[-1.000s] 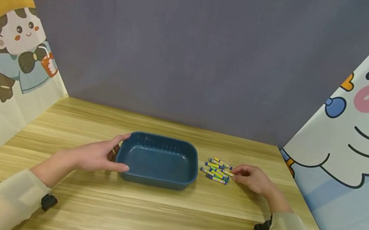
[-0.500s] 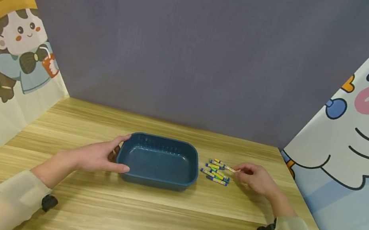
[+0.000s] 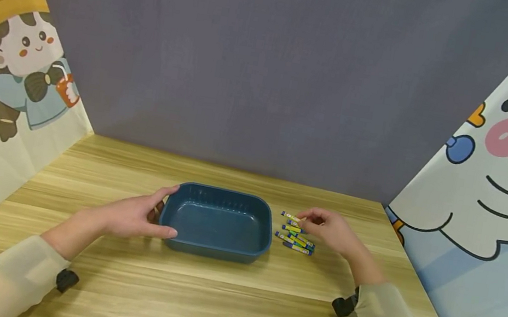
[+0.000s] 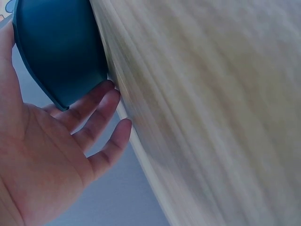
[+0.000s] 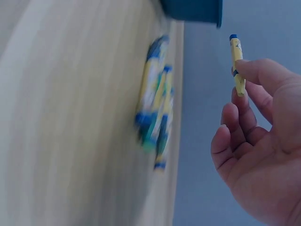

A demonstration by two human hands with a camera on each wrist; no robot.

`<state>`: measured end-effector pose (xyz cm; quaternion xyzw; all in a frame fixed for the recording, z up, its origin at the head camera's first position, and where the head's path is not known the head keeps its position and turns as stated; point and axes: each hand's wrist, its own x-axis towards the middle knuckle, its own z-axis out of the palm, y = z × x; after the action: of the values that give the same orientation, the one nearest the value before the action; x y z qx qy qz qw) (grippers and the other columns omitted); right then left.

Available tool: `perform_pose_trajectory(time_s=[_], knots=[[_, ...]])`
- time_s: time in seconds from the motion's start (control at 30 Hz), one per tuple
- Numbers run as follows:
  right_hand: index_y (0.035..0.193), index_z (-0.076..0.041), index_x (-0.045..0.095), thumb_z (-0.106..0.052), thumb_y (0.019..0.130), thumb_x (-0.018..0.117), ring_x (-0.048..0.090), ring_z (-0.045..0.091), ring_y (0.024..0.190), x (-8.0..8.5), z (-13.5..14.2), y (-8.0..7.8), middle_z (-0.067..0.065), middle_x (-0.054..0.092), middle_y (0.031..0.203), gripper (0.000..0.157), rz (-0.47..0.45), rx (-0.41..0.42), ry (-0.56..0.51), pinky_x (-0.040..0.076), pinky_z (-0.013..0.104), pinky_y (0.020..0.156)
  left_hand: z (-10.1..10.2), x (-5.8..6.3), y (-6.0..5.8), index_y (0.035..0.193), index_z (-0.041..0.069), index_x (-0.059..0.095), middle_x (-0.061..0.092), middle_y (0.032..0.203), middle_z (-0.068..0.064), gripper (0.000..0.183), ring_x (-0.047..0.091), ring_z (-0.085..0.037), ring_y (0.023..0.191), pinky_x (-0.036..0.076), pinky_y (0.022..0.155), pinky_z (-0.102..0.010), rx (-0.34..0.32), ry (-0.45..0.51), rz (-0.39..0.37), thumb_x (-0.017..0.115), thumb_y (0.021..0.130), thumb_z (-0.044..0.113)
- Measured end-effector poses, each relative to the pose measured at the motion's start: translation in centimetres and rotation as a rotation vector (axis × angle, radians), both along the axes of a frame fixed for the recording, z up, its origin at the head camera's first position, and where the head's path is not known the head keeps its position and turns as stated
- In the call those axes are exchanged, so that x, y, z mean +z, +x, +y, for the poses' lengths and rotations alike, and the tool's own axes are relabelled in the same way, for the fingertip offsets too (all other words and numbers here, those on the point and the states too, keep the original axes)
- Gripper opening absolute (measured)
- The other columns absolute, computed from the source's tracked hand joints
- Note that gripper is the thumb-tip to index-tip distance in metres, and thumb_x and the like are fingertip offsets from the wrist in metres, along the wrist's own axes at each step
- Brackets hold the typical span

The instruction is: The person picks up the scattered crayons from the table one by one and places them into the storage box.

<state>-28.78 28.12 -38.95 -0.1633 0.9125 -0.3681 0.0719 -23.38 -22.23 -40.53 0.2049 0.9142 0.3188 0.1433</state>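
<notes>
A dark blue rectangular plastic basin [image 3: 214, 251] sits mid-table in the head view, its inside bare. My left hand [image 3: 135, 214] holds its left end, thumb at the near corner and fingers round the outer wall; the left wrist view shows those fingers against the basin [image 4: 61, 52]. Right of the basin, my right hand [image 3: 331, 230] pinches a yellow crayon [image 5: 236, 49] with blue bands between thumb and fingers, raised above the table. Just below that hand lies a loose pile of crayons [image 3: 298, 248], several of them, blurred in the right wrist view.
The wood-grain table [image 3: 191, 304] extends in front of the basin and to both sides. A grey-purple backdrop [image 3: 258, 70] stands behind it. Cartoon-printed panels, such as the right panel [image 3: 482, 228], flank the table.
My right hand has lifted a crayon off the right side of the pile and moved it left and away, towards the basin. The left hand and basin have stayed in place.
</notes>
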Motion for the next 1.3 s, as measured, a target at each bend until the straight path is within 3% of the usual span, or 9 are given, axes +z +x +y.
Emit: perform_pose_trajectory(time_s=[0.27,0.67,0.97,1.3], knots=[[0.122,-0.016,0.081,-0.028,0.105,0.075,0.063,0.021,0.089,1.5,-4.8,-0.6,0.004,0.071,0.099,0.021,0.063,0.086,-0.033,0.053,0.035,0.077,0.0,0.0,-0.1,0.178,0.021,0.006,0.064,0.119,-0.004,0.116,0.065,-0.017,0.099,0.053,0.085,-0.039,-0.004,0.005,-0.002,0.079,0.097,0.061],[0.119,-0.020,0.082,-0.027,0.106,0.075,0.062,0.016,0.084,1.9,-11.7,-1.3,0.000,0.071,0.097,0.016,0.062,0.201,-0.044,0.051,0.033,0.073,0.0,0.0,-0.1,0.178,0.020,0.008,0.064,0.120,-0.004,0.115,0.065,-0.015,0.098,0.053,0.086,-0.038,-0.005,-0.001,0.012,0.079,0.097,0.061],[0.122,-0.015,0.082,-0.021,0.106,0.075,0.066,0.021,0.087,0.8,-16.2,-2.0,0.003,0.074,0.101,0.019,0.034,0.266,-0.091,0.052,0.030,0.075,-0.1,-0.2,-0.2,0.178,0.017,0.009,0.065,0.117,-0.004,0.116,0.067,-0.015,0.097,0.054,0.084,-0.035,-0.007,0.002,0.019,0.080,0.096,0.060],[0.123,-0.015,0.082,-0.022,0.107,0.074,0.066,0.008,0.090,-0.2,-20.2,-2.1,0.002,0.079,0.109,0.019,0.021,0.294,-0.069,0.054,0.027,0.079,-0.1,-0.3,-0.4,0.177,0.015,0.012,0.066,0.117,-0.005,0.114,0.068,-0.015,0.098,0.055,0.084,-0.034,-0.012,0.017,0.010,0.080,0.097,0.059]])
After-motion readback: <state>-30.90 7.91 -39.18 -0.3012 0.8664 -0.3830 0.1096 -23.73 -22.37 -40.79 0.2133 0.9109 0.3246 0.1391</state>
